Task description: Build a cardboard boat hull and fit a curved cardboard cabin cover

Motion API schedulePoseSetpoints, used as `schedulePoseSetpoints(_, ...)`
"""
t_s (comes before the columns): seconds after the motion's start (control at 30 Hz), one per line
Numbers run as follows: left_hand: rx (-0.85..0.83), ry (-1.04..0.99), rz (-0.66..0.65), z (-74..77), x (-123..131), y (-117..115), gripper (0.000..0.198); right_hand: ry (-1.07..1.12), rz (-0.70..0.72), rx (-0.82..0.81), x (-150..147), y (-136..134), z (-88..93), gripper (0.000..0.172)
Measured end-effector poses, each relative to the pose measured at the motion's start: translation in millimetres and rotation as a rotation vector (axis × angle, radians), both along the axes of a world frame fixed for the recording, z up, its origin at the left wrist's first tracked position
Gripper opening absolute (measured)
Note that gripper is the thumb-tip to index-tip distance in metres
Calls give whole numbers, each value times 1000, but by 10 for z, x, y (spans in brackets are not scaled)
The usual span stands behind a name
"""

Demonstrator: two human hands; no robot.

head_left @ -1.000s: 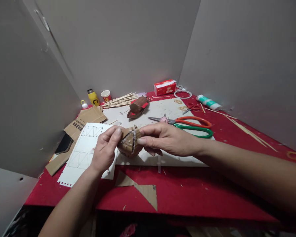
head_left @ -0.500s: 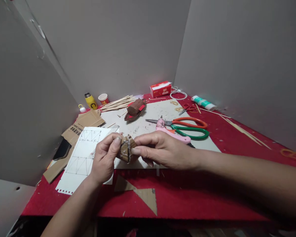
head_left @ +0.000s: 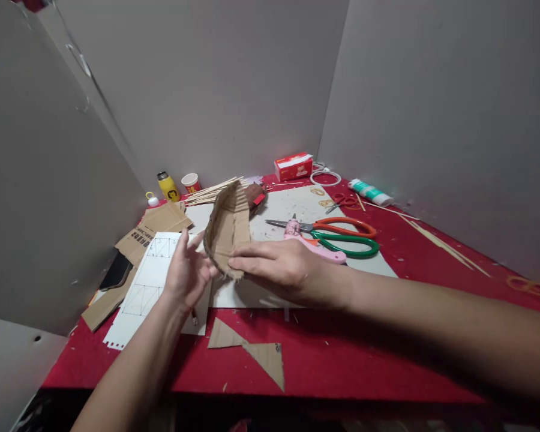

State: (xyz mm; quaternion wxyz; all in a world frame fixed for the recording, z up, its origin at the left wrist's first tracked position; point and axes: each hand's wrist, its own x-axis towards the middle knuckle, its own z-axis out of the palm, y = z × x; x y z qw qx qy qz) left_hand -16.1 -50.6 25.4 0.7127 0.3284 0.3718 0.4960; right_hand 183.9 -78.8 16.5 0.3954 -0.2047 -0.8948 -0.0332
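A boat-shaped cardboard shell (head_left: 227, 225) is tipped up over the white board, its hollow inside facing me. My right hand (head_left: 283, 267) grips its near right end between thumb and fingers. Beside its left edge, my left hand (head_left: 191, 273) is spread with the palm turned inward; whether a fingertip touches the shell I cannot tell. Behind the shell, partly hidden, lies a brown model with red patches (head_left: 255, 195). Right of it are scissors with orange and green handles (head_left: 346, 234) and a pink glue gun (head_left: 315, 246).
A drawn sheet (head_left: 146, 288) and cardboard scraps (head_left: 162, 222) lie at left. Cardboard triangles (head_left: 265, 360) are near the front edge. Farther back stand a yellow bottle (head_left: 168, 187), a paper cup (head_left: 191, 182), wooden sticks (head_left: 211, 192) and a red tissue pack (head_left: 293, 167). Grey walls enclose the table.
The cardboard shell has turned from end-on to showing its hollow inside, and rises higher. My left hand has let go of it and spread its fingers; my right hand keeps hold.
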Motion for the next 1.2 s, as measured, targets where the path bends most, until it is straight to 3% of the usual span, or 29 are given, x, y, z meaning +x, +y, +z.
schedulePoseSetpoints(0.07,-106,-77,-162,-15,36,1,61,-99,5,66,-39,10,-86,29)
schedulePoseSetpoints(0.13,-162,-117,-214,-25,72,-13,64,-169,33,85,-69,7,-131,29)
schedulePoseSetpoints(0.23,-186,-134,-192,-37,92,-19,59,-174,58,52,-70,-7,-136,27)
schedulePoseSetpoints(0.33,-189,-135,-132,-48,88,-6,54,11,76,-27,-30,12,-116,26)
schedulePoseSetpoints(0.47,-205,-105,-65,-57,122,-33,48,408,-160,-267,15,148,-108,26)
schedulePoseSetpoints(0.57,-210,-86,-69,-76,187,-94,43,512,-302,-565,20,278,-117,39)
schedulePoseSetpoints(0.63,-216,-79,-94,-98,230,-135,43,496,-251,-737,11,332,-131,41)
schedulePoseSetpoints(0.73,-231,-69,-122,-139,271,-169,44,480,-119,-940,-18,346,-158,28)
schedulePoseSetpoints(0.97,-193,-131,-241,-263,315,-166,48,584,-49,-1139,-74,282,-170,13)
schedulePoseSetpoints(1.1,-188,-122,-231,-300,372,-195,48,691,62,-1275,-122,254,-204,27)
schedulePoseSetpoints(1.2,-175,-104,-201,-304,403,-216,48,766,41,-1288,-166,248,-255,41)
